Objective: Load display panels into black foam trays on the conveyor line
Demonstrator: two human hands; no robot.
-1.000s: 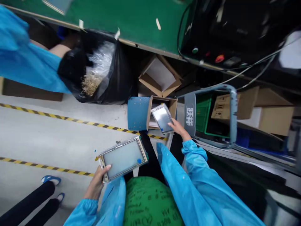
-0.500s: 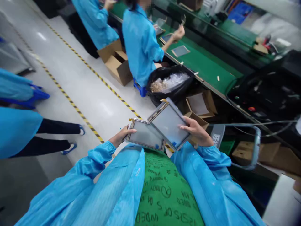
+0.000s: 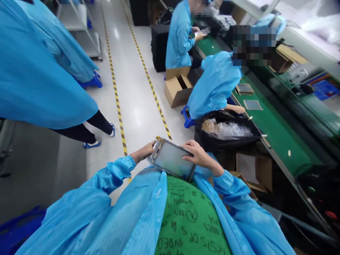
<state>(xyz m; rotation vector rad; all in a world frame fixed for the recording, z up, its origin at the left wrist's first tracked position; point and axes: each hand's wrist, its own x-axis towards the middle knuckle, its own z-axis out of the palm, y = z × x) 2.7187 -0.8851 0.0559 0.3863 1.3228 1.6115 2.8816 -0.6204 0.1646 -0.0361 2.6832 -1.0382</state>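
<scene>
Two co-workers, left of frame: one standing person point(image 3: 45, 81) in a blue coat, dark trousers and blue-and-white slippers point(image 3: 91, 144); behind, a second blue-coated figure point(image 3: 62, 42), partly hidden, over a blue stool point(image 3: 92, 81).
White cart, upper left: a shelved cart point(image 3: 71, 17), cut off by the top edge.
Floor, left of centre: pale, with two yellow-and-black stripes point(image 3: 117, 101) running up the frame.
Left hand, centre: the left hand point(image 3: 145, 151) grasps the left end of the framed panel point(image 3: 171, 159), near its amber tab point(image 3: 158, 137); some of its fingers are hidden.
Framed panel, centre: in both hands, tilted, right end lower, before the wearer's body; whether it is one layer or several stacked, I cannot tell.
Upper centre: an open cardboard box point(image 3: 174, 92) beside a seated co-worker point(image 3: 179, 37) in blue.
Green shirt, lower centre: dark lettering on the shirt point(image 3: 190, 219), under an open blue coat.
Right hand, centre: the right hand point(image 3: 198, 156) grips the panel's upper right edge, fingers over its face.
Right of centre: another seated co-worker point(image 3: 216, 83), next to a black bag point(image 3: 212, 141) of clear plastic point(image 3: 236, 131); below it, an open carton point(image 3: 252, 170).
Green bench, right: the bench point(image 3: 281, 136) carries flat panels point(image 3: 253, 105) near its edge.
</scene>
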